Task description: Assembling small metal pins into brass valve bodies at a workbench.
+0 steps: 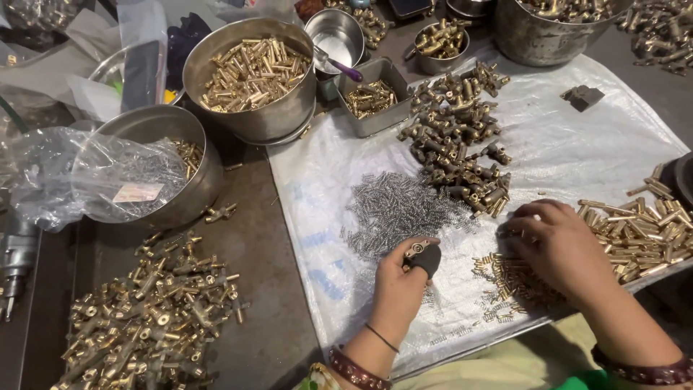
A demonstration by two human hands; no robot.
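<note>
Left hand (406,271) — fingers closed on a small brass fitting (416,249); right hand (556,242) — fingers curled, pressing small brass pins (514,278) beside the steel springs (397,209).

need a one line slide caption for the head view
Left hand holds a small brass fitting above the white plastic sheet; right hand rests beside a heap of small steel springs.
</note>
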